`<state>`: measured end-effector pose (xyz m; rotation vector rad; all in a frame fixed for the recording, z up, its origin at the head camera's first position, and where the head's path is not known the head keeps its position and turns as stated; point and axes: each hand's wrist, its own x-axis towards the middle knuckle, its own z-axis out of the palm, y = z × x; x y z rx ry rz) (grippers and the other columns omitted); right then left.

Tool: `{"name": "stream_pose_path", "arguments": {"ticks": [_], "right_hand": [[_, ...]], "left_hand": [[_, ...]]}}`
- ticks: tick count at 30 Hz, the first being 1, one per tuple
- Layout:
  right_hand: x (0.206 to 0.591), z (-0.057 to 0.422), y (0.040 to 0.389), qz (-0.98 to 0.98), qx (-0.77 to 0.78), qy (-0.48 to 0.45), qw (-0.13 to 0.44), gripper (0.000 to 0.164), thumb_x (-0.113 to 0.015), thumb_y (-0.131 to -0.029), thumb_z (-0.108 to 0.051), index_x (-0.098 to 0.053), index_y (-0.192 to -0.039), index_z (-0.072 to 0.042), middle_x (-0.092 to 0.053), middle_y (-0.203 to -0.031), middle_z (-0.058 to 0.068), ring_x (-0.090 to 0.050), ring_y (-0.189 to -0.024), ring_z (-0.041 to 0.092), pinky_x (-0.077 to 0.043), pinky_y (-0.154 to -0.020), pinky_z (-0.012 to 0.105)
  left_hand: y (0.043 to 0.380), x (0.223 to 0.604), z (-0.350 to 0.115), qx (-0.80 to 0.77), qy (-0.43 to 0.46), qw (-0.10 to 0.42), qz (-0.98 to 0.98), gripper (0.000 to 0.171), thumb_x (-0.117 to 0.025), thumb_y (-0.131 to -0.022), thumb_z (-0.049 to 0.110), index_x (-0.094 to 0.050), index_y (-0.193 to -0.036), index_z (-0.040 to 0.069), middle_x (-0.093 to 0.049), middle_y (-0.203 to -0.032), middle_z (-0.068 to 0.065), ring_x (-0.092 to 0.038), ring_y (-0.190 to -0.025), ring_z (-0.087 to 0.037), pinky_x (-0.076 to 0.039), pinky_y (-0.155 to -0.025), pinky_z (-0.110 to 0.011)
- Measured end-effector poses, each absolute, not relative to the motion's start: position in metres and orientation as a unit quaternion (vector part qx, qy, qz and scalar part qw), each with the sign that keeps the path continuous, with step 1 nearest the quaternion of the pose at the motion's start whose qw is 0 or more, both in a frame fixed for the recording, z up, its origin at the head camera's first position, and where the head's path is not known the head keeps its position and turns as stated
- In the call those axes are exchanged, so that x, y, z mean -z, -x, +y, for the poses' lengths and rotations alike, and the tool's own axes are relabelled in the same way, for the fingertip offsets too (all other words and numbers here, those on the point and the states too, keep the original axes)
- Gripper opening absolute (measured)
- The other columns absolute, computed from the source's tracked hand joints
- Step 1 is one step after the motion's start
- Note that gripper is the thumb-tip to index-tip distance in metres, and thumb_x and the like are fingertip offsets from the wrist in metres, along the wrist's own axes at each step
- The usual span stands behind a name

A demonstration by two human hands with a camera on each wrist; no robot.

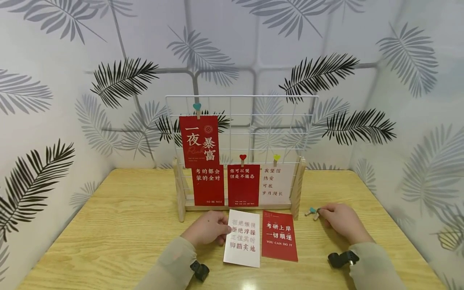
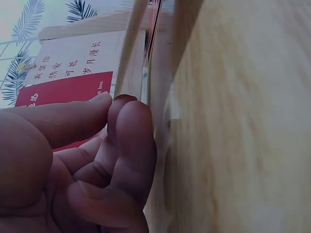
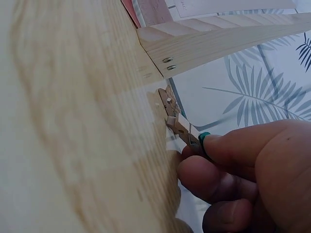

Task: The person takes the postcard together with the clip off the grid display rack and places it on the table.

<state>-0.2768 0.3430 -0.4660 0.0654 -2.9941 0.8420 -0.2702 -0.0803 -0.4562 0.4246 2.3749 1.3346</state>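
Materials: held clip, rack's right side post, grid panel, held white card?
Held clip: wood, bare-looking, from its pale tan body; green top could be paint or plastic.
Right side post: unpainted-looking wood, grain visible.
Grid panel: probably white-coated metal wire, judging by thin, straight bars; plastic possible.
Held white card: paper or cardstock, thin with printed text; finish looks matte, though unclear.

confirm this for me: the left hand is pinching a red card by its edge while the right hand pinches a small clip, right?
One thing is off: the card in the left hand is white, not red. The head view shows this white card pinched by its edge, while the right hand pinches a small clip.
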Motion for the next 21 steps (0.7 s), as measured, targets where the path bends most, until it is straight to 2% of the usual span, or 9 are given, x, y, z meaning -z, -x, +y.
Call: {"name": "stream_pose_path", "arguments": {"ticks": [9,17,21], "right_hand": [[0.4651,0.3432,0.2778,-0.965,-0.263,0.01,0.002,0.032,-0.06,-0.1,-0.03,-0.066,-0.073,-0.014,-0.061,-0.071,-0.002,-0.053,-0.075,0.02,-0.038,-0.073,0.04],[0.4649,0.3442,0.2763,-0.961,-0.274,0.017,-0.003,0.032,-0.062,-0.099,-0.033,-0.063,-0.073,-0.014,-0.061,-0.071,-0.001,-0.051,-0.071,0.02,-0.038,-0.068,0.037],[0.4663,0.3445,0.276,-0.962,-0.271,0.018,-0.008,0.035,-0.06,-0.1,-0.035,-0.062,-0.073,-0.014,-0.059,-0.07,0.0,-0.05,-0.068,0.02,-0.038,-0.066,0.036]], "left_hand": [[0.2701,0.4574,-0.0817,-0.491,-0.137,0.198,0.837,0.007,-0.069,-0.095,0.008,-0.065,-0.097,0.003,-0.064,-0.075,-0.01,-0.063,-0.058,-0.017,-0.055,-0.059,-0.03],[0.2727,0.4593,-0.0819,-0.486,-0.113,0.204,0.842,0.014,-0.07,-0.095,0.01,-0.064,-0.106,0.004,-0.067,-0.08,-0.009,-0.065,-0.059,-0.017,-0.054,-0.059,-0.03],[0.2728,0.461,-0.0824,-0.483,-0.114,0.201,0.845,0.015,-0.071,-0.094,0.012,-0.064,-0.106,0.005,-0.068,-0.08,-0.009,-0.065,-0.059,-0.017,-0.053,-0.058,-0.03]]}}
